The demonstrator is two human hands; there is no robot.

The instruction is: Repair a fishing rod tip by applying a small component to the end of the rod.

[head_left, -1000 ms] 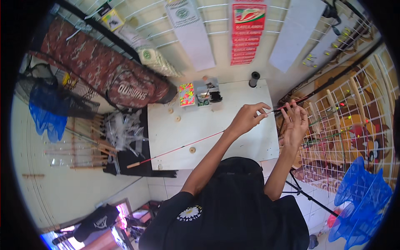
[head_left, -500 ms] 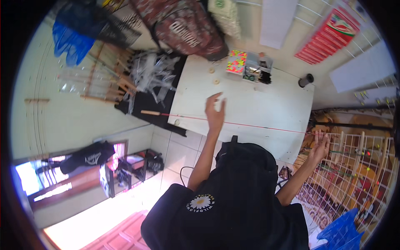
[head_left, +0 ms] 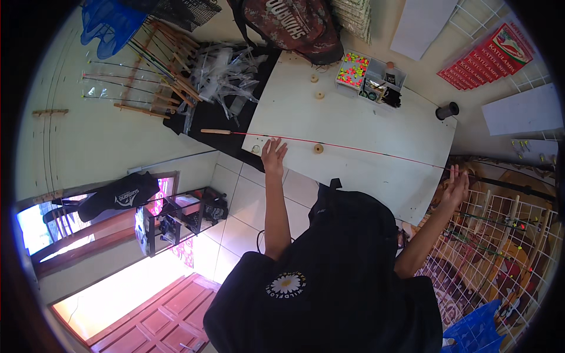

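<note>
— Across the white table (head_left: 365,126), what do we list first?

— Item one: a thin red rod (head_left: 353,147) with a pale cork grip at its left end. It lies lengthwise over the table, the grip sticking out past the left edge above a black mat (head_left: 206,120), the tip running off toward the right edge.

— And our hands?

— Left hand (head_left: 273,154): fingers spread and loose at the near-left edge of the table, fingertips just under the rod; we cannot tell whether they touch it. Right hand (head_left: 457,187): raised with the palm showing and fingers loosely fanned beside the rod's thin end at the table's right edge. Whether the fingertips pinch the tip is too small for us to tell.

— Smaller entries on the table?

— One cork ring (head_left: 318,149) just beside the rod near its middle; two more, one (head_left: 319,94) further back and one (head_left: 314,78) behind it. A clear compartment box (head_left: 369,79) at the far edge, its left section full of bright pink, yellow and green beads. A black spool (head_left: 446,110) at the far right corner.

— Surroundings?

— A camouflage rod bag (head_left: 291,23) at the far left corner. Clear plastic sleeves (head_left: 226,73) heaped on the mat. A row of rods (head_left: 147,65) leaning by the wall on the left. A wire rack (head_left: 500,229) at our right.
</note>
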